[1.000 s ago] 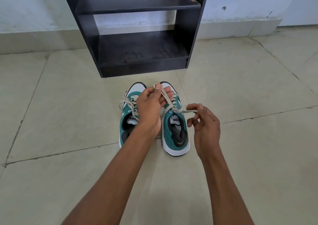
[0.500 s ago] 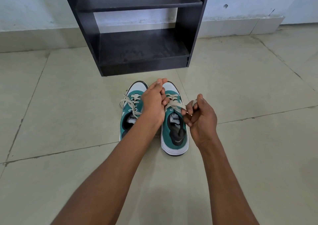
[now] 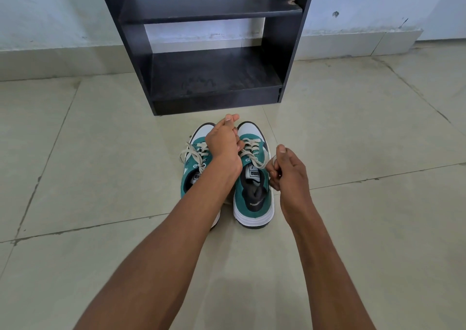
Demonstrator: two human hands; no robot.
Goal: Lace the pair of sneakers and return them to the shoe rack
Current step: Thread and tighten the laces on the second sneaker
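Note:
Two green-and-white sneakers stand side by side on the tiled floor, toes toward the rack. The left sneaker has a tied beige bow. The right sneaker has its beige lace crossed through the eyelets. My left hand hovers over the gap between the shoes, fingers curled around one lace end. My right hand sits just right of the right sneaker, pinching the other lace end, which runs taut to the top eyelet.
A black shoe rack stands against the wall just beyond the sneakers, its two visible shelves bare. Pale floor tiles spread on all sides. A low skirting runs along the wall.
My left hand has closed from spread fingers into a fist on the lace. My right hand drew its lace end in toward the shoe and now pulls it tight.

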